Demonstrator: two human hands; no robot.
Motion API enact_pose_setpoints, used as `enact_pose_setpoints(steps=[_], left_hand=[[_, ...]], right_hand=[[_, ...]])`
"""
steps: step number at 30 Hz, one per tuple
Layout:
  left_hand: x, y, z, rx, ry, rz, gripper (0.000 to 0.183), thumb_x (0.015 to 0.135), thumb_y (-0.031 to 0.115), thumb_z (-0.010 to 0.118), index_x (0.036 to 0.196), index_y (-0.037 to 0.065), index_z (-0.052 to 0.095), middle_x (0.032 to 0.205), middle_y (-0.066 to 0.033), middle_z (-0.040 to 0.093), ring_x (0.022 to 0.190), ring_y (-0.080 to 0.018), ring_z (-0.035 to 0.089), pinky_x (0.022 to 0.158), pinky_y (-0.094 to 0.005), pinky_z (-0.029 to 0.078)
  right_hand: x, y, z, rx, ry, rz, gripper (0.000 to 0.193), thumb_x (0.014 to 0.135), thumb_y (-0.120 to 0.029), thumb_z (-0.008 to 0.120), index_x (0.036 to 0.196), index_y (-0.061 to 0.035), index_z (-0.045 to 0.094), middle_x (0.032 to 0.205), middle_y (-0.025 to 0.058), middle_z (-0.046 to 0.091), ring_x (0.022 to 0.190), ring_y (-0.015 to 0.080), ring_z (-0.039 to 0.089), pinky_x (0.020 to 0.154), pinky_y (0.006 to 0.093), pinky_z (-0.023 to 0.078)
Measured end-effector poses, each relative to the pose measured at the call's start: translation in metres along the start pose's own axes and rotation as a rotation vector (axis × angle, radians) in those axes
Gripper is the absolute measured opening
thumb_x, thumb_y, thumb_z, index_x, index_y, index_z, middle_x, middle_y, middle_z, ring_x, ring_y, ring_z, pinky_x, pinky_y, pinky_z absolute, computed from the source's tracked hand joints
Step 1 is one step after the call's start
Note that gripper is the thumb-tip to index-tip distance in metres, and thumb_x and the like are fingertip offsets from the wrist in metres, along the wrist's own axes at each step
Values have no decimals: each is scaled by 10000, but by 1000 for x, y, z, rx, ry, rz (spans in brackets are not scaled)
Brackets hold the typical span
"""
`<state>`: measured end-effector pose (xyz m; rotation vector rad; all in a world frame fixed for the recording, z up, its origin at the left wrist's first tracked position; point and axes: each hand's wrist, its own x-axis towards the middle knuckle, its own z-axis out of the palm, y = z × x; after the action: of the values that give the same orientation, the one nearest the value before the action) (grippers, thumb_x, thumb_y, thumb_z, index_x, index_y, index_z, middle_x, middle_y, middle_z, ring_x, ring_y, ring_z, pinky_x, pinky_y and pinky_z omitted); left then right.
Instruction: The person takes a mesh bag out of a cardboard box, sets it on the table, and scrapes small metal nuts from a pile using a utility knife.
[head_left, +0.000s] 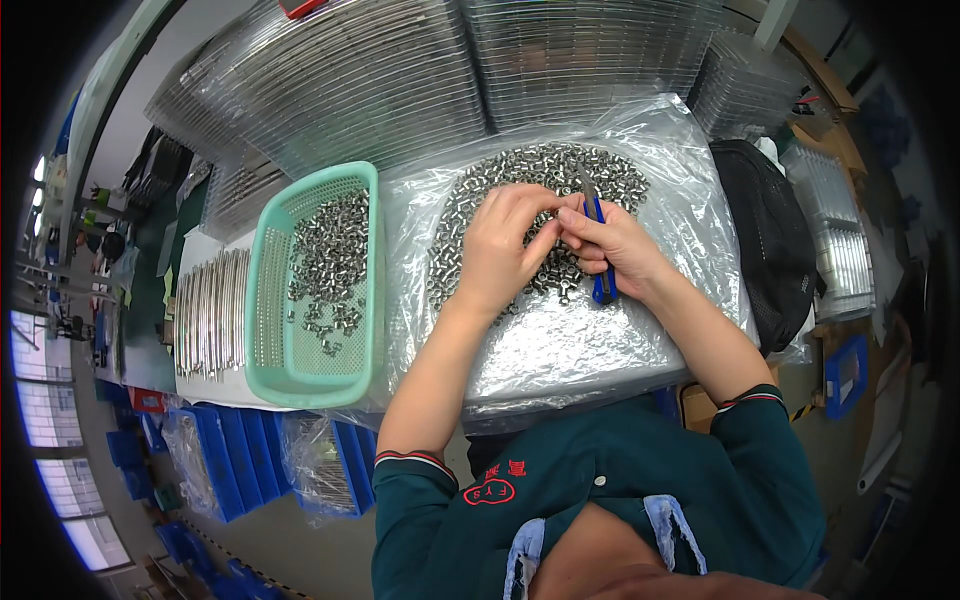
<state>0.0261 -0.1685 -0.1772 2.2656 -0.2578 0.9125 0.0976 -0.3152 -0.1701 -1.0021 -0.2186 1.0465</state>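
Nearest the camera, both forearms reached up from green sleeves over the table's near edge. Bare crinkled plastic sheet (560,345) lay open between that edge and the hands. Left hand (505,250) curled, fingertips pinched on a small metal piece that was too small to make out. Right hand (612,245) gripped a blue-handled tool (600,255), blade pointing away. Both hovered over the heap of small metal parts (480,190). Left of them, the green basket (268,300) held more parts. Beyond, stacked clear trays (400,80) crowded the far edge.
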Motion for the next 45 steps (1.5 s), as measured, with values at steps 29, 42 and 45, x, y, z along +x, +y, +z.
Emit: enact_pose_setpoints(steps=[29,42,45], left_hand=[[-1,4,2,-28,63,-62,191,730,114,652,919,88,649,867,-39,588,831,-207,539,710,-303,454],[0,6,1,-4,59,-67,191,739,60,636,930,64,644,890,-64,595,840,-205,545,722,-297,439],[-1,3,3,-6,74,-38,203,713,69,653,914,72,621,905,-54,580,836,-213,545,713,-306,451]], right_hand=[[2,0,-6,232,-68,114,160,869,-243,544,831,-89,517,642,-42,476,441,-13,343,342,120,269],[4,2,-8,219,-51,118,120,871,-207,537,862,-93,501,649,-43,475,447,-14,348,348,118,278],[3,1,-6,197,-62,102,120,870,-202,538,885,-88,500,649,-46,471,445,-16,346,350,117,276]])
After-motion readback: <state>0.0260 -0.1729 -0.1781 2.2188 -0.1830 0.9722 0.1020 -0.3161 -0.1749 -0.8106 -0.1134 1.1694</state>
